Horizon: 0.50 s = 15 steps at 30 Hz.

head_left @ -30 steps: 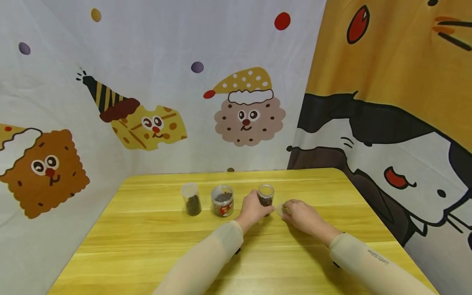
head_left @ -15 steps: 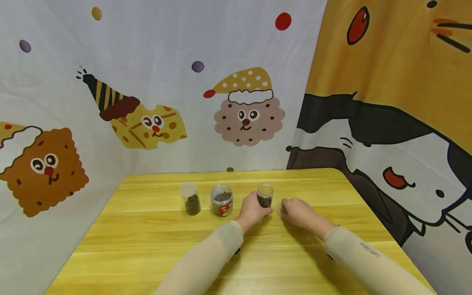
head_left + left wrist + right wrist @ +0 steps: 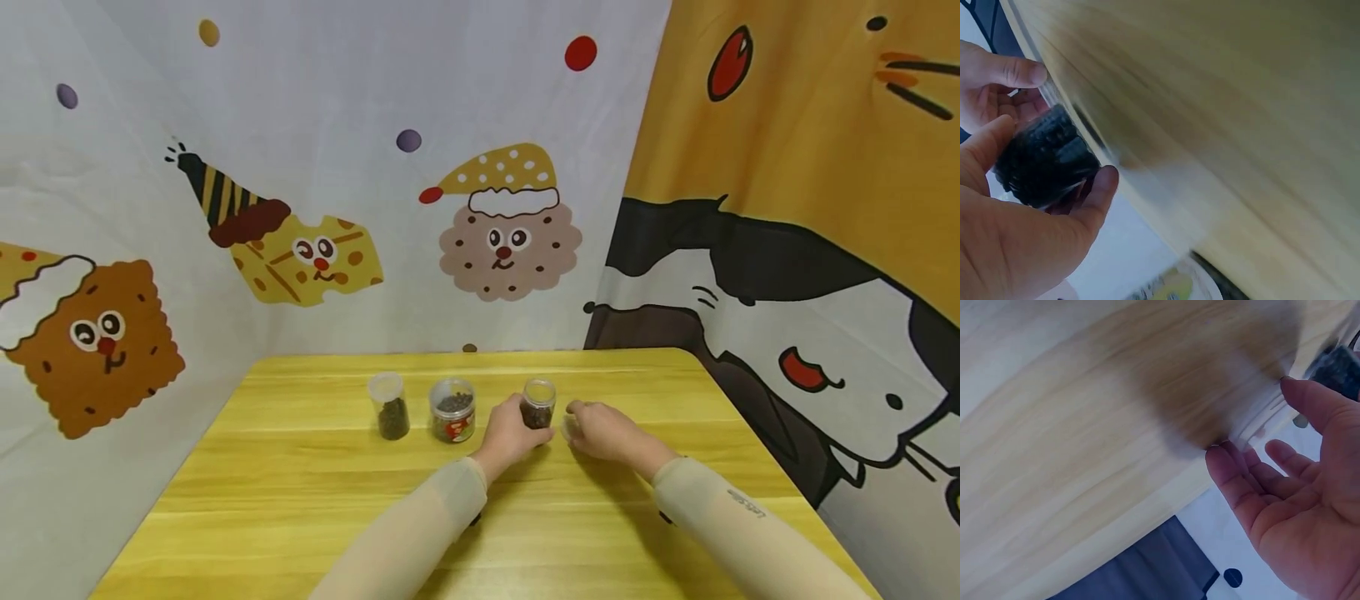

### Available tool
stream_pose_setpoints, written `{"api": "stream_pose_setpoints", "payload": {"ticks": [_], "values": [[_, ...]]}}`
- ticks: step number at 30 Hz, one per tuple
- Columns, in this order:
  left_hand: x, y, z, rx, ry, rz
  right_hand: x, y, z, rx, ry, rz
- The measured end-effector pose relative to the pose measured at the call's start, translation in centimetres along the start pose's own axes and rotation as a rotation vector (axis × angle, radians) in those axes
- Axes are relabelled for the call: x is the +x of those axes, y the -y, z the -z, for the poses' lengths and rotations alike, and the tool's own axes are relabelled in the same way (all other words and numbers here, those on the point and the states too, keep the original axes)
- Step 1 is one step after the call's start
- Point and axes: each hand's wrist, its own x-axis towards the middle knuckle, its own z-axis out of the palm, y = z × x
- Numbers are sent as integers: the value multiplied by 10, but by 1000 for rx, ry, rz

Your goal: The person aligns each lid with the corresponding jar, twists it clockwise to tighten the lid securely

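In the head view my left hand [image 3: 510, 435] grips a small clear jar [image 3: 539, 402] from its left side. The jar is open at the top and partly filled with dark contents, which look nearly black [image 3: 1047, 156] in the left wrist view. Just right of it, my right hand [image 3: 606, 431] pinches a round clear lid [image 3: 570, 427] near the tabletop. From the right wrist, the lid [image 3: 1260, 422] shows as a transparent rim between thumb and fingertips. Part of the lid is hidden behind the fingers.
Left of my hands stand a wide open jar [image 3: 453, 417] with dark bits and a red label, and a taller jar [image 3: 391, 408] with a whitish top and dark contents. The yellow wooden table [image 3: 315, 500] meets a cartoon-printed cloth [image 3: 405, 250] at its back edge.
My right hand has shifted slightly left, its fingers drawn in more around the lid. The left hand keeps its hold on the jar, almost unmoved. The head view has tilted a little.
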Motion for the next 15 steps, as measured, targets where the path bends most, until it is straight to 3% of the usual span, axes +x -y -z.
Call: {"api": "stream_pose_setpoints", "payload": {"ticks": [4,8,12,15], "values": [[-11,5,14,44,19,-32,3,0,3,54,4,-11],[-33,15,35,38,49,-70,5,5,12,157,-20,15],[-56,28,62,1,48,-114,4,19,25,293,-34,43],[-74,36,87,-12,12,-140,1,35,34,400,-49,69]]}}
